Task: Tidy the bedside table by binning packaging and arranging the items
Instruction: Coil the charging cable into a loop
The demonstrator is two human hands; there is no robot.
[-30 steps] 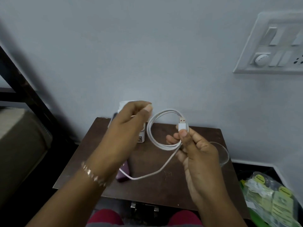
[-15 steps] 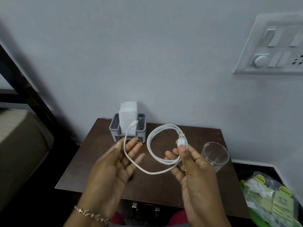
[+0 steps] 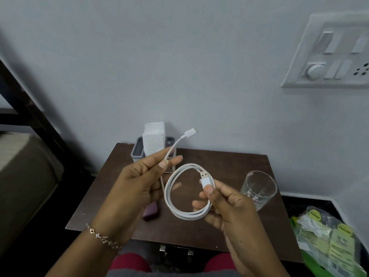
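- One pale grey wall [image 3: 179, 66] backs the whole scene, with a white switch panel [image 3: 329, 54] high on its right.
- Close on the left stands a dark-framed bed with a beige mattress [image 3: 26, 176].
- Against the wall sits the dark brown wooden table [image 3: 229, 162]; low beside its right front corner lies a green plastic bag of packaging [image 3: 327, 242].
- The left hand [image 3: 135, 186] has a narrow grip, pinching the cable's loose tail between thumb and fingers, with the small plug poking up free.
- The right hand [image 3: 229, 208] pinches the flat USB plug and the loops under its thumb.
- A grey holder of white tissues [image 3: 153, 142] stands at the table's back, behind the left hand.
- A clear glass tumbler [image 3: 258, 188] stands just beside the right hand. A careless wrist swing while winding could knock it over.
- The white charging cable [image 3: 187, 212] hangs coiled above the table's middle. Only one thumb pins the loops, so a slackened pinch would likely let the coil spring open.
- A small maroon object [image 3: 151, 211] lies on the table below the left hand. I cannot tell what it is.
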